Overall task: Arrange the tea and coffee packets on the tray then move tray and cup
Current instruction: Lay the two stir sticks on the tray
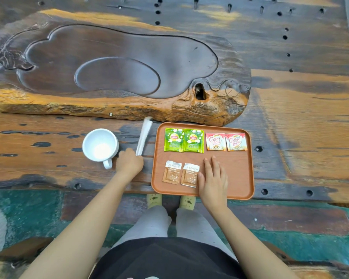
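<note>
a: where does the flat orange-brown rectangular tray (238, 178) sit?

b: it lies on the weathered wooden table (302, 121), at the near edge, just in front of the big carved dark wood tea slab (117, 73).

a: and the packets?

b: six lie on the tray in two rows. at the back, two green lipton tea sachets (183, 140) sit side by side and touching, then two red-and-white coffee mate sachets (226, 141) to their right, also side by side. in the front row are two brown-and-white taikoo sugar packets (180, 175), near each other on the tray's left half.

a: the hands?

b: the right hand (213, 179) lies flat on the tray, fingers stretched out and together, palm down, its thumb edge touching the right sugar packet. it grips nothing. the left hand (129, 164) is on the table left of the tray, fingers curled around the near end of a long white paper-wrapped stick (143, 135), which slants away toward the slab.

a: and the cup?

b: the white ceramic cup (100, 144) stands upright on the table, just left of the left hand, handle pointing toward the person. it looks empty. the person stands at the table's edge, yellow shoes (170, 201) showing below the tray.
</note>
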A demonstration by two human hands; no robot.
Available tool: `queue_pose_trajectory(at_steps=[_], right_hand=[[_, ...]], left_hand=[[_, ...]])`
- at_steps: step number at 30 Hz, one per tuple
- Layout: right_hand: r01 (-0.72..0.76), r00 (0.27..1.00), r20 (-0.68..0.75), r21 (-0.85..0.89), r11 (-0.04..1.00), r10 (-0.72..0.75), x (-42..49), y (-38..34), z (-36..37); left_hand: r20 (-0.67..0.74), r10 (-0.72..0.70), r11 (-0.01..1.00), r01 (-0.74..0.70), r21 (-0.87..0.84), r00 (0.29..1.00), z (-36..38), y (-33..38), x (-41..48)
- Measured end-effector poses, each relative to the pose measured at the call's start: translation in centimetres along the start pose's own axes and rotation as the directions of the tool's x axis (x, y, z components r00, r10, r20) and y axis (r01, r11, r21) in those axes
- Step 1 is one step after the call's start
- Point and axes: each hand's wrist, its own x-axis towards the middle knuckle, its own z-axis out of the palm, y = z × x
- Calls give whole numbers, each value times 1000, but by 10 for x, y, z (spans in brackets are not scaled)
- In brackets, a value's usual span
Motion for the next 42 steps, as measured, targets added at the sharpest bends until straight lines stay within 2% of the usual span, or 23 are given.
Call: queue_pose_trajectory(at_steps=[3, 5, 7, 10, 13, 16, 21, 22, 23, 27, 29, 34, 39, 42], right_hand=[[-50, 999, 13, 196, 979, 49, 3, -2, -15], [-29, 1000, 3, 321, 947, 30, 3, -9, -29], [31, 998, 33, 419, 907, -50, 2, -23, -43], [54, 977, 129, 617, 785, -169, -2, -45, -60], [-24, 979, 144, 778, 628, -141, -3, -51, -69], [-143, 982, 186, 849, 509, -35, -3, -39, -76], [-255, 967, 237, 922, 290, 95, 1, -8, -84], [-256, 966, 234, 916, 310, 107, 3, 1, -87], [-252, 968, 228, 890, 379, 109, 6, 11, -88], [-158, 978, 206, 620, 768, 35, 17, 48, -91], [-85, 980, 200, 469, 879, -12, 22, 62, -92], [-18, 971, 233, 303, 953, -56, 31, 82, -90], [209, 947, 236, 67, 976, -219, 49, 86, -85], [274, 918, 287, 38, 961, -273, 61, 87, -87]], left_hand=[[17, -17, 951, 21, -308, 1000, -11, -2, -13], [83, -24, 796, 69, -602, 996, -17, 6, -32], [181, 59, 663, 97, -742, 982, -19, 19, -55], [290, 244, 600, 91, -795, 926, -11, 42, -86], [347, 341, 589, 89, -803, 874, 1, 64, -107], [356, 339, 590, 98, -801, 871, 10, 77, -119], [316, 242, 588, 120, -800, 918, 16, 84, -120], [311, 236, 583, 122, -803, 921, 16, 82, -119], [307, 234, 584, 119, -803, 923, 15, 81, -117], [292, 222, 559, 124, -820, 930, 11, 76, -112], [279, 188, 521, 145, -841, 942, 10, 74, -110], [259, 131, 465, 171, -868, 957, 12, 69, -106], [203, 59, 513, 144, -846, 977, 23, 64, -106], [163, 43, 544, 114, -831, 986, 29, 61, -107]])
